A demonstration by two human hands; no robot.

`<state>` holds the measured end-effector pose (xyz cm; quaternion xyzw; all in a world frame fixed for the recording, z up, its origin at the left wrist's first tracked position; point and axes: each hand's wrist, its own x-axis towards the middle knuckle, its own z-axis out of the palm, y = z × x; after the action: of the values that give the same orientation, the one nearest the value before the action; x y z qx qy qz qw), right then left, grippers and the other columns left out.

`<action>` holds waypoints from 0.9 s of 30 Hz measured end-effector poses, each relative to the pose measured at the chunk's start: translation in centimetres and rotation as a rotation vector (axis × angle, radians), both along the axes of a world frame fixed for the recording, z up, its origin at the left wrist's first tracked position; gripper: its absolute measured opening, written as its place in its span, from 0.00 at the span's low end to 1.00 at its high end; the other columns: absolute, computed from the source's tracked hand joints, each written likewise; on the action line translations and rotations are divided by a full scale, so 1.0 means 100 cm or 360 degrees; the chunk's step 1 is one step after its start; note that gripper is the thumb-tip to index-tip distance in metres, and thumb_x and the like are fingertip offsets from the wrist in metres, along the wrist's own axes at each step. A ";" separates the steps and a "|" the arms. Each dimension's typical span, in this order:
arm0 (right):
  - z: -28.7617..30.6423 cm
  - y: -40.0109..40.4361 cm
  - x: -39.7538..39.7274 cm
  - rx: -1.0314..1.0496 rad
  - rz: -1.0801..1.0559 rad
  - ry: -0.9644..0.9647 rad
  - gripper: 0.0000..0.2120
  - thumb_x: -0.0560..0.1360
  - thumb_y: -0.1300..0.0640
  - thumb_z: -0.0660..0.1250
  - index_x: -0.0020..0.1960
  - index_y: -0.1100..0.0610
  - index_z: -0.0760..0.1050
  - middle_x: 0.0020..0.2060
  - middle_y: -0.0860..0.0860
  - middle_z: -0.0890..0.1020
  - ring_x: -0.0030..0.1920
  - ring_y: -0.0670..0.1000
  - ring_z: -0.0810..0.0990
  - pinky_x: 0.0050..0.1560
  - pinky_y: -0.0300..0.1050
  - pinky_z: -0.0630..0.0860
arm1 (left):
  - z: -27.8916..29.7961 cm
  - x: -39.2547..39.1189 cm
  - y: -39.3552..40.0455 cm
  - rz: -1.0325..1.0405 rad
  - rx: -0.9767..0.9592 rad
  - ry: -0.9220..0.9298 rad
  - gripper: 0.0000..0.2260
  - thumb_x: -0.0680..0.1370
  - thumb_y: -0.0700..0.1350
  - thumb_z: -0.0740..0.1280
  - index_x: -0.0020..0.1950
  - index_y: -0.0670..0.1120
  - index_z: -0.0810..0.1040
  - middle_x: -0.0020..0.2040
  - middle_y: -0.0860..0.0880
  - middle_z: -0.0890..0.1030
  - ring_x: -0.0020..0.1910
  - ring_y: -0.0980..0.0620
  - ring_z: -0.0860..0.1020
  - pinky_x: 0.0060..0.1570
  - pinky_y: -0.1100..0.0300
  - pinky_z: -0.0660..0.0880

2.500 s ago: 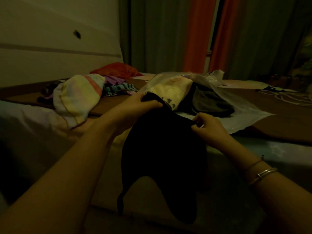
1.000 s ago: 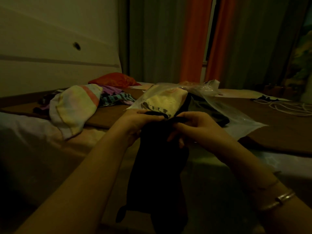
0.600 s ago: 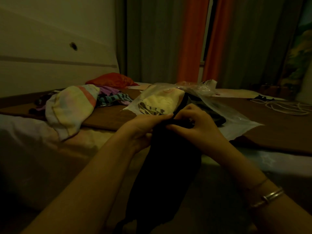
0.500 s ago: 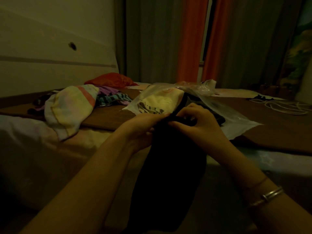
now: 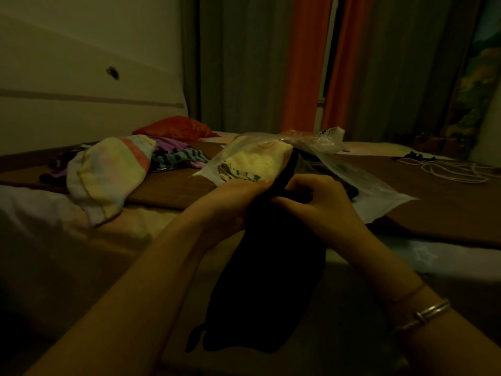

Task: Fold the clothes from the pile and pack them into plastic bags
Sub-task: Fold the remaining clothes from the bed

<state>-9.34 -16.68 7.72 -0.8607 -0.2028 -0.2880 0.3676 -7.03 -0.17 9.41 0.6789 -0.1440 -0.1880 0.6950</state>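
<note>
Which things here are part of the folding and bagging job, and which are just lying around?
Part of the job:
black garment, held by left hand and right hand
plastic bag with clothes inside
clothes pile

Lying about:
white cord
orange curtains

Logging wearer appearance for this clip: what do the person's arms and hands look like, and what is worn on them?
Both forearms are bare, with no sleeves in view and no gloves. The left hand shows no jewellery. Behind the right hand, the wrist carries a metal bangle that looks like doubled bands, and a thin bracelet nearer the hand. Dim light hides finer detail such as rings.
</note>
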 end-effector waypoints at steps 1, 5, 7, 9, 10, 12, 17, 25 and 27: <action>0.000 0.000 0.000 0.0016 -0.0003 0.0012 0.09 0.71 0.51 0.71 0.42 0.56 0.79 0.36 0.49 0.81 0.38 0.47 0.81 0.41 0.50 0.79 | 0.000 -0.001 0.000 -0.0056 0.0006 -0.0025 0.17 0.81 0.47 0.60 0.64 0.36 0.75 0.61 0.36 0.77 0.59 0.41 0.77 0.58 0.53 0.73; 0.000 -0.001 0.001 0.0024 -0.0080 0.0021 0.11 0.70 0.49 0.72 0.39 0.56 0.77 0.33 0.48 0.79 0.34 0.43 0.78 0.36 0.42 0.75 | -0.001 -0.002 0.003 -0.0154 -0.0005 -0.0099 0.12 0.80 0.37 0.59 0.61 0.34 0.74 0.56 0.37 0.77 0.52 0.46 0.77 0.52 0.61 0.75; 0.000 -0.005 0.004 -0.0030 -0.0092 0.0062 0.13 0.69 0.46 0.72 0.38 0.55 0.76 0.33 0.48 0.78 0.34 0.43 0.76 0.36 0.42 0.73 | -0.002 0.001 0.005 -0.0132 0.0011 -0.0129 0.11 0.81 0.36 0.57 0.59 0.35 0.75 0.55 0.37 0.78 0.52 0.46 0.77 0.54 0.58 0.73; 0.000 -0.011 0.004 -0.0130 -0.0067 0.0166 0.20 0.67 0.38 0.69 0.38 0.56 0.76 0.33 0.49 0.78 0.34 0.45 0.76 0.36 0.45 0.73 | -0.002 0.004 0.009 -0.0032 0.0042 -0.0175 0.11 0.81 0.37 0.57 0.56 0.39 0.77 0.52 0.39 0.80 0.49 0.47 0.78 0.53 0.57 0.73; 0.000 -0.016 0.004 -0.0213 -0.0063 0.0216 0.25 0.65 0.33 0.65 0.38 0.57 0.76 0.32 0.50 0.77 0.32 0.47 0.76 0.35 0.48 0.71 | -0.002 0.006 0.012 0.0046 0.0052 -0.0191 0.11 0.81 0.37 0.57 0.55 0.40 0.78 0.50 0.41 0.80 0.47 0.48 0.78 0.51 0.57 0.73; -0.002 -0.023 0.003 -0.0426 -0.0115 0.0307 0.35 0.63 0.27 0.57 0.39 0.60 0.77 0.32 0.56 0.77 0.31 0.52 0.74 0.35 0.52 0.67 | -0.002 0.011 0.021 0.0204 0.0084 -0.0229 0.11 0.82 0.37 0.56 0.56 0.40 0.78 0.47 0.42 0.80 0.44 0.49 0.78 0.47 0.57 0.74; -0.007 -0.034 -0.003 -0.0545 -0.0219 0.0369 0.25 0.69 0.33 0.58 0.45 0.53 0.77 0.39 0.49 0.80 0.40 0.48 0.78 0.49 0.57 0.75 | -0.006 0.022 0.042 0.0372 0.0420 -0.0374 0.11 0.82 0.38 0.56 0.57 0.42 0.78 0.49 0.42 0.80 0.46 0.47 0.77 0.51 0.54 0.72; -0.009 -0.033 0.000 -0.0456 -0.0430 0.0200 0.12 0.73 0.54 0.70 0.56 0.54 0.76 0.52 0.50 0.69 0.53 0.51 0.73 0.57 0.52 0.74 | -0.009 0.020 0.041 0.0394 0.0445 -0.0539 0.11 0.83 0.39 0.56 0.50 0.46 0.78 0.44 0.47 0.80 0.42 0.51 0.78 0.44 0.57 0.73; -0.009 -0.035 0.002 -0.0560 -0.0547 0.0160 0.08 0.73 0.50 0.70 0.49 0.52 0.77 0.51 0.50 0.69 0.56 0.50 0.69 0.60 0.54 0.69 | -0.008 0.019 0.040 0.0421 0.0402 -0.0581 0.12 0.83 0.40 0.56 0.47 0.49 0.77 0.47 0.45 0.80 0.46 0.48 0.79 0.48 0.54 0.75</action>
<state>-9.13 -20.17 6.85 -0.9465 -0.0819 -0.2635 0.1674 -5.17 3.81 8.60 0.7959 -0.1524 0.0137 0.5858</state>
